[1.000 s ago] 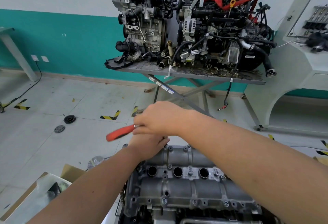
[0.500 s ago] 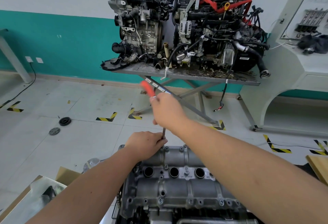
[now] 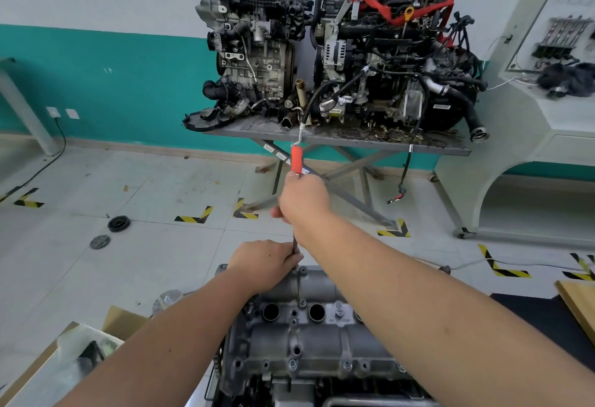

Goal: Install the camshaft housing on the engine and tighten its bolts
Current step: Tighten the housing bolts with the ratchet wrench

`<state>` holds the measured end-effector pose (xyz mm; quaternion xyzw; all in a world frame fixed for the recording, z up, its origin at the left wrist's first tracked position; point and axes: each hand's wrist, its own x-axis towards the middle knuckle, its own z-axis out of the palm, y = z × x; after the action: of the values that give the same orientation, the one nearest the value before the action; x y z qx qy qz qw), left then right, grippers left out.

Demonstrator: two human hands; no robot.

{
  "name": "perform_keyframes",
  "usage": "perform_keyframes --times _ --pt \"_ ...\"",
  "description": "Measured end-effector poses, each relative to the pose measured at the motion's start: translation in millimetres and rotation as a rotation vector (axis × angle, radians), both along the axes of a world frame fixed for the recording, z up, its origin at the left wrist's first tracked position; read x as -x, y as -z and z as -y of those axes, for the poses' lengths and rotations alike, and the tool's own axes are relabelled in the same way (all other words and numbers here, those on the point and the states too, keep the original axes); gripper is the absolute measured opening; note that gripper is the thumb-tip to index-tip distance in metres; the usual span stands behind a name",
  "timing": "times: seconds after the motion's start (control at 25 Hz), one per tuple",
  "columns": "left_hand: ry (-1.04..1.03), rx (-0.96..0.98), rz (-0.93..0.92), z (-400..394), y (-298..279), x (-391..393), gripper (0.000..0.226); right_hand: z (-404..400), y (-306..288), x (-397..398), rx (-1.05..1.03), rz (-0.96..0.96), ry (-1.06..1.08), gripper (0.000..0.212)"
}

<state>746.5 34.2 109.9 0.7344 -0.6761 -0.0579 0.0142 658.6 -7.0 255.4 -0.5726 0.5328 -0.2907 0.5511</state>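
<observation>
Sitting at 6 o'clock, the camshaft housing point(image 3: 309, 335) is already resting on the engine. At its far edge the left hand point(image 3: 262, 263) is pinching the ratchet's head on a bolt, while the right hand point(image 3: 302, 200) is gripping the ratchet handle point(image 3: 295, 160), swinging it from 9 round to 12 o'clock: tightening is under way.

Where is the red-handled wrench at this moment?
In the head view, centre: the right hand grips the red-handled wrench, while its lower end meets the far edge of the camshaft housing beside the left hand.
</observation>
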Motion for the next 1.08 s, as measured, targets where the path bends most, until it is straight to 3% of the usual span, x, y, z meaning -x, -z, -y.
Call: perform_keyframes --times 0.12,0.16,0.2,0.28,0.4,0.56,0.64,0.72,0.8,0.88,0.92,1.04,1.08 --pt "0.035 0.024 0.014 0.5 1.1 -0.3 0.043 3.5 2.2 10.9 0.939 -0.706 -0.748 0.036" --pt "0.040 0.049 0.029 -0.6 -0.2 0.0 0.046 4.3 -2.0 14.2 1.158 -0.866 -0.986 0.035" --pt "0.024 0.066 0.056 -2.2 -1.1 -0.8 0.052 4.8 -5.2 15.9 1.277 -0.946 -1.151 0.034" --pt "-0.012 0.088 0.109 -3.2 -1.5 -2.6 0.064 4.9 -5.7 15.6 1.340 -0.974 -1.256 0.034" --pt "0.044 0.050 0.071 -0.5 -2.1 -0.8 0.049 5.0 -1.3 15.4 1.035 -0.763 -0.928 0.039" --pt "-0.003 -0.004 0.008 0.2 -3.8 1.3 0.039 2.7 3.4 3.3 0.114 -0.176 -0.234 0.034" --pt "-0.029 0.003 -0.009 -1.7 -5.8 1.2 0.042 4.2 4.2 -5.6 -0.186 0.127 0.079 0.027" --pt "-0.040 0.007 -0.030 -2.2 -9.1 2.2 0.041 4.8 6.4 -11.0 -0.334 0.300 0.256 0.025" --pt "-0.039 0.006 -0.036 -3.1 -11.3 3.3 0.039 2.3 9.9 -9.9 -0.311 0.309 0.247 0.027" --pt "-0.021 -0.009 -0.014 -2.0 -7.8 2.4 0.044 1.2 10.7 -1.1 -0.101 0.188 0.028 0.031" --pt "-0.006 -0.018 0.011 -0.4 -6.0 1.9 0.044 2.5 8.7 6.0 0.095 0.028 -0.174 0.034" --pt "0.029 -0.017 0.042 1.8 -4.8 1.2 0.045 11.0 -5.5 20.1 0.904 -0.701 -0.872 0.039" --pt "0.046 0.022 0.051 1.0 -4.7 1.6 0.045 10.8 -10.1 21.3 1.108 -0.860 -1.042 0.037"
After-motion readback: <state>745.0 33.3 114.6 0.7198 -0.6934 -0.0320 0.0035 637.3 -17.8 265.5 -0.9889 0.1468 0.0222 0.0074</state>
